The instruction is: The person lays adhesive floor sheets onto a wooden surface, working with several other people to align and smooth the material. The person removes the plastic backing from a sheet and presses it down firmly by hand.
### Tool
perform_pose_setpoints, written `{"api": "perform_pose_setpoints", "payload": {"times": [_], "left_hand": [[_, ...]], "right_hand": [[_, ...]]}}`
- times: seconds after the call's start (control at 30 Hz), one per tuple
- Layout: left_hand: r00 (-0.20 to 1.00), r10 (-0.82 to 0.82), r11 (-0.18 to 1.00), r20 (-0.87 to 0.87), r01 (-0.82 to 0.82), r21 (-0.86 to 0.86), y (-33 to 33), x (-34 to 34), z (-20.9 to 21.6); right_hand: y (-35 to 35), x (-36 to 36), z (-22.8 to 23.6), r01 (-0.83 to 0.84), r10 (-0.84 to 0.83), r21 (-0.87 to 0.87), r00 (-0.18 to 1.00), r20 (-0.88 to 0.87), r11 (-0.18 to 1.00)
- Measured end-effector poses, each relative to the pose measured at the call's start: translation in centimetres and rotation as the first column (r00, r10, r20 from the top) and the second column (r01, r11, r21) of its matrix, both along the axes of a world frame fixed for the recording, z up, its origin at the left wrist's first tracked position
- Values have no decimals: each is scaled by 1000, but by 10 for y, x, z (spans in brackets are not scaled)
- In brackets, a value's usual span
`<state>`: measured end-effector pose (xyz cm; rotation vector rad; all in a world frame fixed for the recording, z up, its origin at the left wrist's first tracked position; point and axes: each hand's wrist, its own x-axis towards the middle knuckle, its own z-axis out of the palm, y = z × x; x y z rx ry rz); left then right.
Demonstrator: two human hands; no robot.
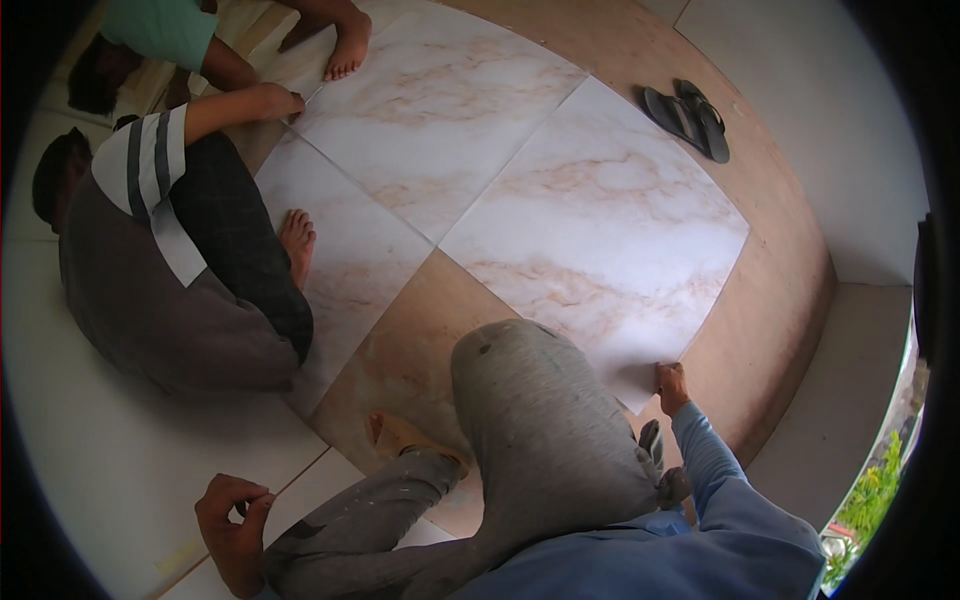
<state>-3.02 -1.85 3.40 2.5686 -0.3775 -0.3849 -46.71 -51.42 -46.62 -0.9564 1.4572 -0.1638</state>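
My right hand (672, 388) is closed at the near right edge of a large white marble-patterned floor tile (600, 220), close to its corner. The fingertips press at that edge, and the hand itself partly hides them. Low on the left, beside my bent knee, my left hand (235, 530) is raised with its fingers curled and thumb brought to the index finger. Whatever may be in that pinch is too small to tell. Thin seams separate the tile from another marble-patterned tile (420, 110) behind it.
A person in a dark shirt with striped sleeves (170, 270) sits at the left, one hand at a tile seam. Another person in light green (160, 35) crouches at the far left. Black flip-flops (690, 118) lie on the brown floor (785, 230). A low wall (835, 370) borders the right.
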Motion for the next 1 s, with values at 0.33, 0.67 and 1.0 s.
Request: {"api": "perform_pose_setpoints", "payload": {"times": [0.33,0.67,1.0], "left_hand": [[1000,9,1000,2,-9,0,-10,15,8],[995,84,983,-53,-92,-157,-4,17,7],[998,32,988,59,-23,-152,7,7,-2]], "right_hand": [[-2,-33,-35,-257,270,-251,963,16,933],[8,6,8,6,-7,-18,999,-44,1000],[2,-4,-18,-6,5,-30,1000,-18,1000]]}}
